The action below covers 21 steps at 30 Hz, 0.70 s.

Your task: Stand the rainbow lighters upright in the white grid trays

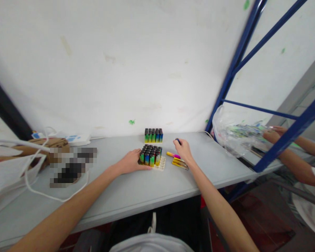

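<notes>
A white tray [162,163] with round-edged slots stands on the table, and several lighters [150,156] with black tops and blue, green and yellow bodies stand upright in it. My left hand [131,161] grips the tray's left side, thumb along the front and fingers behind. To the right, my right hand [183,148] is closed on a lighter; only its dark blue end [177,140] shows past the fingers. Just below that hand lie a yellow and pink lighter [173,154] and some yellow lighters [179,162] on their sides.
Behind the tray stands another block of upright lighters [153,135]. A white cable [55,198], cardboard [55,143] and a blurred-out object [73,168] lie left. A blue metal frame [232,75] rises at right; beyond it, another person's hands [273,134] are near plastic bags [225,134].
</notes>
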### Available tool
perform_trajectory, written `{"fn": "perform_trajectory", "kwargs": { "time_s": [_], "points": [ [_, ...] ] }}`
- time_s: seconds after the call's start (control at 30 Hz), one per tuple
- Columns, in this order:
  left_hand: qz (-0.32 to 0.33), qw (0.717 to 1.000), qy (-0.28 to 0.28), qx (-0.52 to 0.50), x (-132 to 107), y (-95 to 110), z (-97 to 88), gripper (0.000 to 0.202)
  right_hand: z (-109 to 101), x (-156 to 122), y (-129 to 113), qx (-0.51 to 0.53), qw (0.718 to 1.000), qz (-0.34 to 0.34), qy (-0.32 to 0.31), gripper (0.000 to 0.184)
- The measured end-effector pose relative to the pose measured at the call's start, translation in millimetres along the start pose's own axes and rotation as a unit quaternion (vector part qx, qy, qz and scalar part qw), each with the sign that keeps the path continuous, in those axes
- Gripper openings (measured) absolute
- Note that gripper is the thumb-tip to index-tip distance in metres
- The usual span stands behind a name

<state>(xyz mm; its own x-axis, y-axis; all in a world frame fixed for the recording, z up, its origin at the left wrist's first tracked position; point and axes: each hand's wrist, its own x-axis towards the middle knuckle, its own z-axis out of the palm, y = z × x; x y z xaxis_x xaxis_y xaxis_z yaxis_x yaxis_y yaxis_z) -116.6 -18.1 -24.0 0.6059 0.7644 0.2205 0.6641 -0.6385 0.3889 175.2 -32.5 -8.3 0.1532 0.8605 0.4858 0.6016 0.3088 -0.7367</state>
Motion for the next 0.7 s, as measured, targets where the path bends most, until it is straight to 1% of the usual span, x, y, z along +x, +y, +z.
{"fn": "perform_trajectory", "kwargs": {
  "time_s": [0.13,0.23,0.33,0.43,0.5,0.57,0.67,0.7],
  "points": [
    [0.004,1.0,0.006,0.0,0.9,-1.4,1.5,0.077,-0.6,-0.6,-2.2,0.012,1.0,-0.008,-0.015,0.043],
    [0.001,1.0,0.008,-0.005,1.0,-2.4,2.2,0.077,-1.0,-1.9,-2.9,0.0,1.0,-0.009,-0.015,0.04],
    [-0.002,1.0,0.007,-0.009,0.6,-2.3,2.0,0.077,-1.2,-3.3,-4.7,-0.014,1.0,-0.012,0.002,0.037],
    [-0.003,1.0,0.008,-0.009,0.2,-0.4,1.3,0.078,-3.5,-2.8,-11.2,-0.008,1.0,-0.021,-0.006,0.041],
    [0.0,1.0,0.011,-0.008,0.0,1.4,0.8,0.079,-7.9,-1.8,-20.2,0.002,0.998,-0.034,-0.049,0.044],
    [0.006,1.0,0.014,-0.009,-0.2,2.7,0.5,0.078,-16.0,-1.9,-33.7,-0.001,0.991,-0.066,-0.113,0.045],
    [0.011,1.0,0.007,-0.011,-0.6,3.1,0.7,0.076,-33.6,-6.5,-59.5,-0.035,0.965,-0.16,-0.204,0.041],
    [0.01,1.0,0.004,-0.011,-0.7,2.6,1.0,0.076,-39.7,-9.2,-68.2,-0.046,0.957,-0.189,-0.216,0.041]
  ]
}}
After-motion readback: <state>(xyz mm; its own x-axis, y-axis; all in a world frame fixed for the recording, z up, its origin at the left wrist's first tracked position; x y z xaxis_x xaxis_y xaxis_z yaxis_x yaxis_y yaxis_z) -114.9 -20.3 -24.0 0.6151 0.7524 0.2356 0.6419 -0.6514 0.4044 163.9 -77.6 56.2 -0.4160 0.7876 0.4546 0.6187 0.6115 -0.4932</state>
